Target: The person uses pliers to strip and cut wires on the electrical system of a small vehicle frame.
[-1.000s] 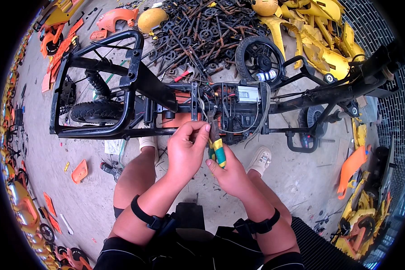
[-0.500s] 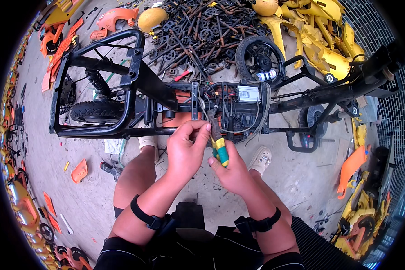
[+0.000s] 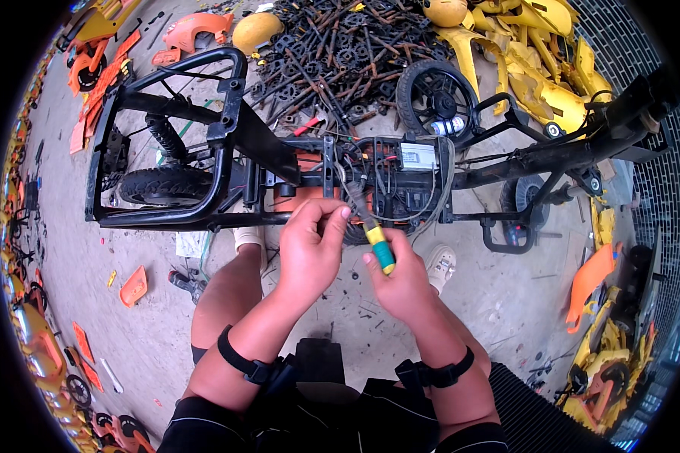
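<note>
My right hand (image 3: 402,281) is closed on a pair of pliers (image 3: 380,248) with yellow and green handles. Their dark jaws point up and away, over the wiring in the middle of a black scooter frame (image 3: 268,147). Just left of the pliers, my left hand (image 3: 307,245) pinches thumb and forefinger together where a thin wire (image 3: 343,181) runs to the fingertips; the pinched part is hidden. Beyond both hands, a silver control box (image 3: 418,157) sits among black cables in the frame's open bay.
A heap of rusty metal parts (image 3: 347,60) lies beyond the frame, with a loose black wheel (image 3: 437,102) beside it. Yellow body panels (image 3: 536,68) pile up at the far right. An orange piece (image 3: 134,287) and a power tool (image 3: 185,284) rest on the floor at left.
My right hand has shifted slightly right, and the pliers have tilted, their handles swinging right and looking closer together. My left hand has barely moved, still pinching.
</note>
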Available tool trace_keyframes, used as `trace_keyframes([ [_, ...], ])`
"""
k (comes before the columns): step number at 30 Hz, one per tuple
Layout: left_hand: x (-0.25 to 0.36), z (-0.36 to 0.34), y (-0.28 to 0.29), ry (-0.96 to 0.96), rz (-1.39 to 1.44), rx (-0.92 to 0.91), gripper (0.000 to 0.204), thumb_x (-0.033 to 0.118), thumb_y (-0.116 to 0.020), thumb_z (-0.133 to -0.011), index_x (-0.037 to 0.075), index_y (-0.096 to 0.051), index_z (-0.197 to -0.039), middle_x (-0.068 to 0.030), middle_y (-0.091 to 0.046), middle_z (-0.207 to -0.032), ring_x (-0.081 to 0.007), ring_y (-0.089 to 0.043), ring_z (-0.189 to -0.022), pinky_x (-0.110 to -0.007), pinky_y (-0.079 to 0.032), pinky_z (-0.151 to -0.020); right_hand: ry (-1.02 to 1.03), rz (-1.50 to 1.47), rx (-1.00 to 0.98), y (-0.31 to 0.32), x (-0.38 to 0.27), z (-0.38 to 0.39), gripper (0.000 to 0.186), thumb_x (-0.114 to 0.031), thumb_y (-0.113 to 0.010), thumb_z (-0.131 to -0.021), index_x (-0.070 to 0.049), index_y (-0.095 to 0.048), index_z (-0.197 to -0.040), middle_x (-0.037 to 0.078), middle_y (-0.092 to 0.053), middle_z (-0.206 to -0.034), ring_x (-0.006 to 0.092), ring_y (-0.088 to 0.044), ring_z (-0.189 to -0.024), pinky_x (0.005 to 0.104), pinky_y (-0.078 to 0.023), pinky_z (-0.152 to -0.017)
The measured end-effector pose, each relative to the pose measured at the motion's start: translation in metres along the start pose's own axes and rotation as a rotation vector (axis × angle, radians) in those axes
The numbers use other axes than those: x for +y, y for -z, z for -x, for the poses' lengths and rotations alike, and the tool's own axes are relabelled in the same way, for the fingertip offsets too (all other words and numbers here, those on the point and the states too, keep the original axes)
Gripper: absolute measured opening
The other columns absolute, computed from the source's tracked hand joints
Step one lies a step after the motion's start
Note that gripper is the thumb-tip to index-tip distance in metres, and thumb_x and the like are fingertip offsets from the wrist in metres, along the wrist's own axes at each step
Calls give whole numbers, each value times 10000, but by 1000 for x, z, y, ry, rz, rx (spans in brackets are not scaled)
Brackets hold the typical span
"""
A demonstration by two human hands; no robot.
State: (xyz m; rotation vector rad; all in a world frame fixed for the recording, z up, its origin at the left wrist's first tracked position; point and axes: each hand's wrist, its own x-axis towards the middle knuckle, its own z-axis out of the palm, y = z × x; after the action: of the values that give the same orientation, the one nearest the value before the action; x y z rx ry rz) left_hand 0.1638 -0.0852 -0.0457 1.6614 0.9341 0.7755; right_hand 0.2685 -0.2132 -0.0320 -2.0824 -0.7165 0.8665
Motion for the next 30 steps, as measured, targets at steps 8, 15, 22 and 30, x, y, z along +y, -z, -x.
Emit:
trace_keyframes([
  [8,-6,4,11,272,324,-191,180,165,-622,-1039,-9,-660,-1070,-21,-667,-880,-72,-558,-667,-236,-473,-609,12,-606,86,46,20,-13,315,-155,-608,-1027,2,-531,-1289,76,-681,-984,152,-647,-862,284,-515,-758],
  [15,-1,3,14,395,501,-261,198,186,-598,-1057,7,-640,-1133,-13,-670,-897,-60,-567,-688,-208,-468,-622,-50,-454,-358,37,19,5,396,-211,-618,-1037,4,-517,-1353,60,-705,-1173,107,-635,-963,298,-515,-858],
  [22,-1,10,9,326,464,-259,190,167,-629,-1038,12,-663,-1143,-4,-675,-917,-55,-581,-760,-208,-488,-666,-75,-285,-381,17,34,9,521,-243,-663,-1006,-35,-471,-1443,98,-675,-1164,189,-647,-1026,334,-508,-900],
  [30,-4,15,5,293,437,-251,201,151,-663,-1018,9,-668,-1160,7,-657,-886,-44,-576,-760,-202,-473,-657,-83,-336,-413,12,37,10,580,-264,-687,-989,-22,-452,-1462,118,-662,-1173,203,-642,-1052,348,-502,-924],
])
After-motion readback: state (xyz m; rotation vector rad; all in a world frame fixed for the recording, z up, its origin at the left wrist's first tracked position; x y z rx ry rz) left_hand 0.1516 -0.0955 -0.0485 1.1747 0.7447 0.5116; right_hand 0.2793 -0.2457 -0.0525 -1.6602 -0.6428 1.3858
